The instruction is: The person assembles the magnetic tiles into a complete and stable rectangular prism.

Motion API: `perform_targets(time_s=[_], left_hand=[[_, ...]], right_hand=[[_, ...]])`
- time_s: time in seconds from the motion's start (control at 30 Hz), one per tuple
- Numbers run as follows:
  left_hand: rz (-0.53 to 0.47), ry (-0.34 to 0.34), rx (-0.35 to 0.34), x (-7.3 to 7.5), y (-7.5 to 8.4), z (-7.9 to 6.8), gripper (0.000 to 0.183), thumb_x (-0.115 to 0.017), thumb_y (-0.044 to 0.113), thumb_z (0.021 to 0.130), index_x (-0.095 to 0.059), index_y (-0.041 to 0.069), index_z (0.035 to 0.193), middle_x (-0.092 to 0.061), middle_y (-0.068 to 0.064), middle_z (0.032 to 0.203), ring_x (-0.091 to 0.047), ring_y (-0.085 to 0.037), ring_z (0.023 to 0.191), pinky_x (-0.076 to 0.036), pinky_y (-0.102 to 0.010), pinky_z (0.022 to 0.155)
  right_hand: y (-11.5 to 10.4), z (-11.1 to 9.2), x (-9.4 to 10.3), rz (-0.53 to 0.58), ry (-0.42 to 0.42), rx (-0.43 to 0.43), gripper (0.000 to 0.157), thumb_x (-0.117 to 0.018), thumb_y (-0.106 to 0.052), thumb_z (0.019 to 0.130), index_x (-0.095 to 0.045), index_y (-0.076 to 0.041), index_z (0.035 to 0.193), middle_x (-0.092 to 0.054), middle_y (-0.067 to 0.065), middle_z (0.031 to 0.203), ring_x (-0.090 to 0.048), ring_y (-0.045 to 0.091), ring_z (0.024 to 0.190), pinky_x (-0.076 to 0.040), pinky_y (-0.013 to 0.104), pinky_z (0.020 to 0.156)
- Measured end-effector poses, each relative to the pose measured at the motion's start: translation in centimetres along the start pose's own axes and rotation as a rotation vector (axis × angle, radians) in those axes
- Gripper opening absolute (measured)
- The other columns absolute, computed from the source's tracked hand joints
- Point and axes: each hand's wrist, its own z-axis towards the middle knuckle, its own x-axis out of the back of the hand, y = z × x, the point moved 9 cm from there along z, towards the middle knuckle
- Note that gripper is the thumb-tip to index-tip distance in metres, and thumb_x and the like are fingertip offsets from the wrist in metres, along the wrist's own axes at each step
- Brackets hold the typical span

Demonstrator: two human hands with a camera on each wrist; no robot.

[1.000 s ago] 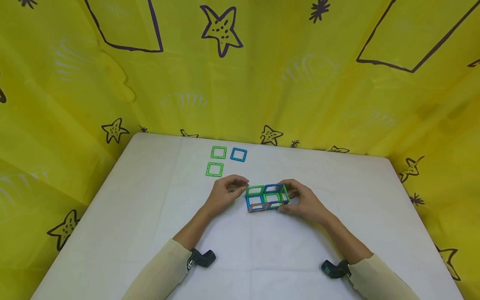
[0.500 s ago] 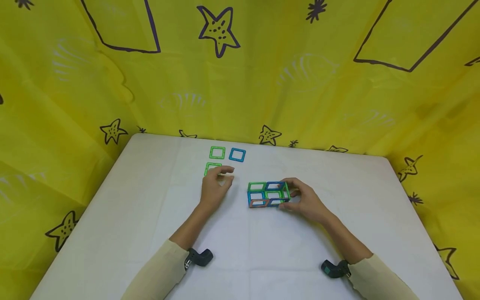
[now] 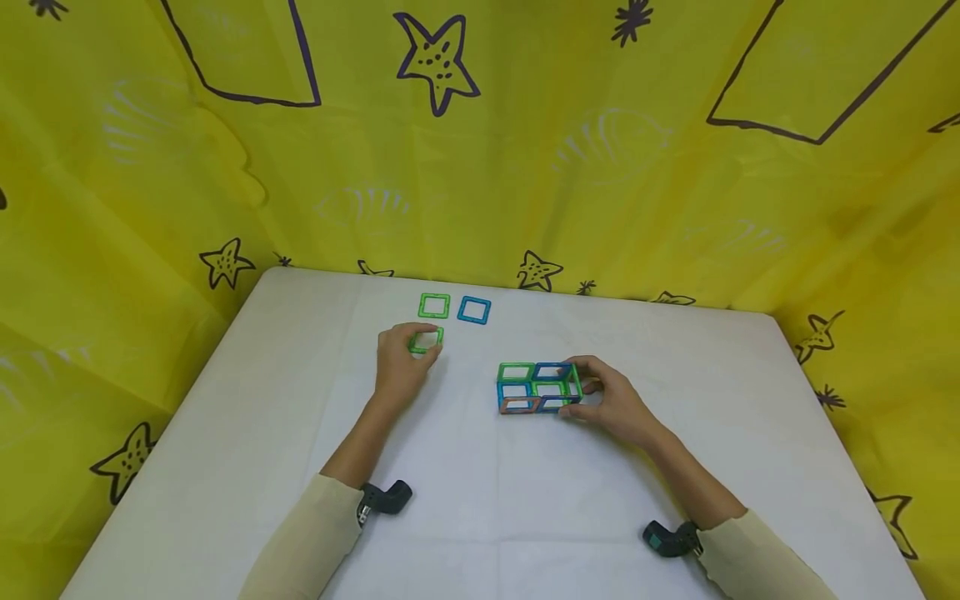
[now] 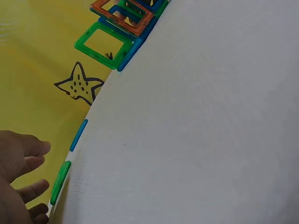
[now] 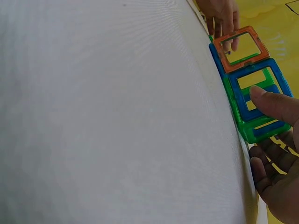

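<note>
I see the right hand pinching one end of a boxy plastic frame of see-through green, blue and orange squares, near the middle of the white table. An orange square and a dark blue square stand side by side along its near side, the thumb against the blue. The left hand has thumb and fingers apart about a loose green plastic square; I can't fairly tell whether they touch it. Just beyond lie another green square and a light blue square, side by side. On my left wrist feed, the top edge cuts off the boxy plastic frame, and loose pieces show only as thin strips. Right fingers partly hide behind the frame.
</note>
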Motion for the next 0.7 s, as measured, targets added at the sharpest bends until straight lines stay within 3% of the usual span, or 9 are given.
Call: perform_targets(time_s=[0.17,0.37,0.53,0.7], left_hand=[[0.098,-0.053,0.025,0.06,-0.15,0.04,0.031,-0.082,0.018,0.092,-0.078,0.008,0.121,-0.064,-0.013,0.137,-0.042,-0.036,0.133,-0.038,-0.051,0.109],[0.290,-0.096,0.052,-0.26,-0.50,-0.09,0.034,-0.085,0.025,0.091,-0.079,0.010,0.121,-0.053,-0.017,0.150,-0.037,-0.042,0.141,-0.036,-0.057,0.112],[0.316,-0.095,0.062,-0.35,-0.41,-0.35,0.032,-0.086,0.024,0.090,-0.080,0.008,0.117,-0.054,-0.017,0.150,-0.037,-0.042,0.141,-0.037,-0.057,0.113],[0.334,-0.075,0.040,-0.09,0.09,-0.60,0.028,-0.089,0.029,0.087,-0.080,0.005,0.099,-0.058,-0.018,0.146,-0.041,-0.041,0.137,-0.039,-0.056,0.110]], right_hand=[[-0.01,-0.01,0.02,0.000,0.000,0.000,0.071,-0.093,-0.007,0.080,-0.057,-0.004,0.141,-0.063,0.017,0.131,-0.062,0.028,0.099,-0.052,0.039,0.089],[-0.25,0.01,0.02,-0.003,-0.006,0.002,0.070,-0.092,-0.007,0.081,-0.057,-0.004,0.141,-0.062,0.018,0.132,-0.062,0.028,0.100,-0.052,0.040,0.090],[-0.25,-0.08,0.07,-0.018,-0.002,-0.010,0.070,-0.092,-0.007,0.081,-0.057,-0.003,0.141,-0.062,0.018,0.132,-0.062,0.029,0.099,-0.052,0.039,0.089],[-0.23,-0.16,0.08,-0.032,0.000,-0.016,0.070,-0.092,-0.006,0.081,-0.056,-0.003,0.141,-0.062,0.018,0.132,-0.062,0.029,0.100,-0.052,0.039,0.090]])
